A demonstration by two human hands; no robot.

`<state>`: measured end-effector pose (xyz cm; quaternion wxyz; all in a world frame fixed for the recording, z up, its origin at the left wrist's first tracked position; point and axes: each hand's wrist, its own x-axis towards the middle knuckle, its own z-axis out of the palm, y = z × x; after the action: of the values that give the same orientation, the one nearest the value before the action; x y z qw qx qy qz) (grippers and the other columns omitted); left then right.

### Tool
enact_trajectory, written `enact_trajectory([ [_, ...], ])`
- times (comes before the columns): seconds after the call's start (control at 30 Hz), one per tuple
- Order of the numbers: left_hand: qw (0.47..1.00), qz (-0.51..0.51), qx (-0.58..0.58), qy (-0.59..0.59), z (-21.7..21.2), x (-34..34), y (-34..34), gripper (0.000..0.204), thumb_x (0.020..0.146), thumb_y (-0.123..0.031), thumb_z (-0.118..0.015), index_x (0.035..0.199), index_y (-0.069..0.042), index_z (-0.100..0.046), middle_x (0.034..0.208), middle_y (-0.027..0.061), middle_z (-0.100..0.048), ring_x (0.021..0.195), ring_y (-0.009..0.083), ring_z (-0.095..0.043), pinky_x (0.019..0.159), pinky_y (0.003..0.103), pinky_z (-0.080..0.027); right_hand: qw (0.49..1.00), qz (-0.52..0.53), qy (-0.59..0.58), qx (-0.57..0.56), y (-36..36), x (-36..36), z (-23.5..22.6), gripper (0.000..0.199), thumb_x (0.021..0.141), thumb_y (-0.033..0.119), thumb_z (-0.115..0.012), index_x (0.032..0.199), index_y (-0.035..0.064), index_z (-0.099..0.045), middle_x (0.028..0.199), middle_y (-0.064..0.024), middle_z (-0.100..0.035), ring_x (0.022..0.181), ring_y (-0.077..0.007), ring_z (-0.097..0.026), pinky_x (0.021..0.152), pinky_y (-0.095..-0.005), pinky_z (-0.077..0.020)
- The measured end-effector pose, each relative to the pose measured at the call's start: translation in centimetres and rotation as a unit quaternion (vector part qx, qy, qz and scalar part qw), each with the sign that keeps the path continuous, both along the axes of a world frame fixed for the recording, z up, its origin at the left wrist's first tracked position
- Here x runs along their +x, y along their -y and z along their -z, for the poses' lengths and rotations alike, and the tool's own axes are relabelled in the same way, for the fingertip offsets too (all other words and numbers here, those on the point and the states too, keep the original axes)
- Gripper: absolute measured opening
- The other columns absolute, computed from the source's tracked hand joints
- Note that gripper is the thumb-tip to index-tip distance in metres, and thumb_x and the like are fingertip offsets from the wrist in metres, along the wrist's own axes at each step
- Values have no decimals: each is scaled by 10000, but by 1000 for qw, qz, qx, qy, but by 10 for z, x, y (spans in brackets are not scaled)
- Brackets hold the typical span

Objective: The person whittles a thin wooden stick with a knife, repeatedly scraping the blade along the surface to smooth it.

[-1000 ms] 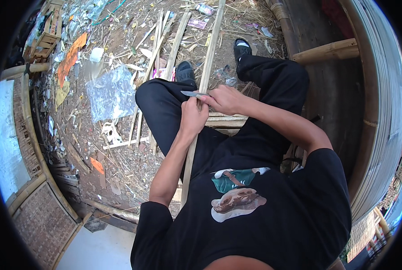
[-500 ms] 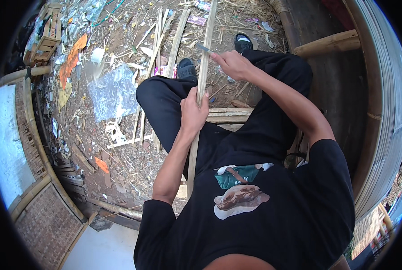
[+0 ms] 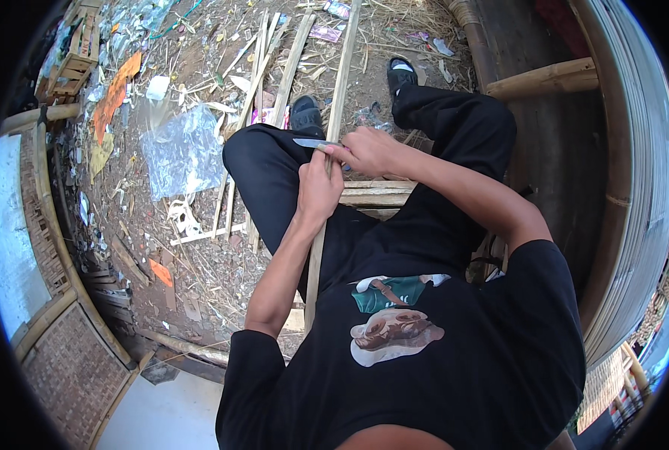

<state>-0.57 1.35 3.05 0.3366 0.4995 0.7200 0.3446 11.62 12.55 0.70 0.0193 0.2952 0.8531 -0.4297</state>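
A long, thin bamboo strip (image 3: 339, 82) runs from my lap out over my knees toward the ground ahead. My left hand (image 3: 318, 193) is wrapped around the strip at knee height. Just beyond it, my right hand (image 3: 367, 150) grips a knife (image 3: 309, 142), whose grey blade lies across the strip and points left. I sit in black trousers and a black shirt, with black shoes on the ground.
More bamboo slats (image 3: 285, 71) lie on the littered ground, with shavings, a clear plastic sheet (image 3: 183, 154) and orange scraps (image 3: 115, 94). A thick bamboo pole (image 3: 548, 79) and curved bamboo wall stand at right. A woven bamboo panel (image 3: 72, 367) is at lower left.
My right hand slid the knife outward along the strip and has come back close to my left hand. My left hand kept its hold on the strip.
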Motion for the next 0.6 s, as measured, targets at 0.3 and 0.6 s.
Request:
enact_trajectory([
  [0.3,1000,1,-2,-20,2,-7,-2,123,916,-27,-526,1024,29,-542,714,279,-600,716,447,-619,545,473,-458,1000,-16,-6,-5,-4,-11,9,805,972,608,-321,619,-48,-626,600,-287,-573,656,-476,-609,631,-517,-499],
  [0.6,1000,-6,-23,-15,-13,1,2,143,928,-84,-572,997,38,-548,684,260,-594,678,406,-647,522,408,-457,981,196,-9,-10,-88,11,16,802,967,634,-301,685,-45,-622,586,-260,-562,657,-451,-610,635,-517,-471],
])
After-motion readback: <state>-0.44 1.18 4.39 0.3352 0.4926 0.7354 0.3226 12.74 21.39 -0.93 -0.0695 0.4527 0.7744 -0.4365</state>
